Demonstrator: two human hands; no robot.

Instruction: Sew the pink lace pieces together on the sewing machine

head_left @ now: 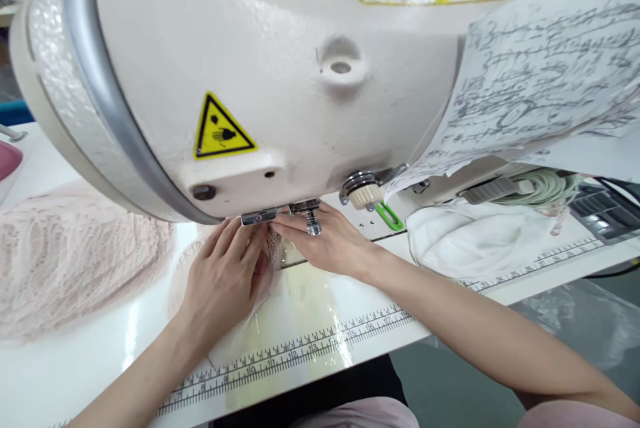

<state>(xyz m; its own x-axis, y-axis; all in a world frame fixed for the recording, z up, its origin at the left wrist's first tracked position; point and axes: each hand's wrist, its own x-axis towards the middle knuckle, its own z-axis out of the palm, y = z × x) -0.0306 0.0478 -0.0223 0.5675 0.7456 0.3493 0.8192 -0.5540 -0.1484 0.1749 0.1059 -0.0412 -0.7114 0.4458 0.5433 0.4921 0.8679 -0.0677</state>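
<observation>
A cream sewing machine head (300,81) fills the upper view and hides the needle area. Beneath its left end, my left hand (225,281) rests on pale pink lace fabric (273,251), its fingers bent and close together over the cloth. My right hand (333,238) lies to the right of the lace, with its fingers reaching left under the machine's tension knob; their tips are partly hidden. A larger heap of pale pink lace (80,255) lies on the white table at the left.
A printed ruler (280,355) runs along the table's front edge. White cloth (475,238), a green clip-like piece (389,216), coiled pale cord (545,187) and a dark tray (605,209) are at right. Handwritten paper (540,75) hangs from the machine.
</observation>
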